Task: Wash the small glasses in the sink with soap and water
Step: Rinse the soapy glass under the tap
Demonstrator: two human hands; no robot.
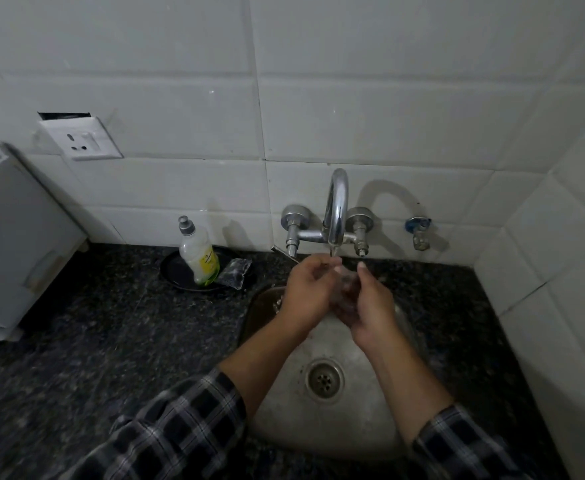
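Note:
A small clear glass (347, 285) is held between both my hands over the steel sink (325, 420), right under the tap spout (336, 209). My left hand (308, 292) curls round its left side, fingers reaching the rim. My right hand (367, 306) grips it from the right and below, thumb up beside it. The glass is blurred and mostly hidden by my fingers. I cannot tell whether water runs from the spout.
A dish soap bottle (199, 254) and a scrubber (235, 273) stand on a black plate (177, 271) left of the tap. Dark granite counter (111, 341) surrounds the sink. A white appliance (14, 244) stands at far left; a small blue valve (419, 230) sticks out at the right.

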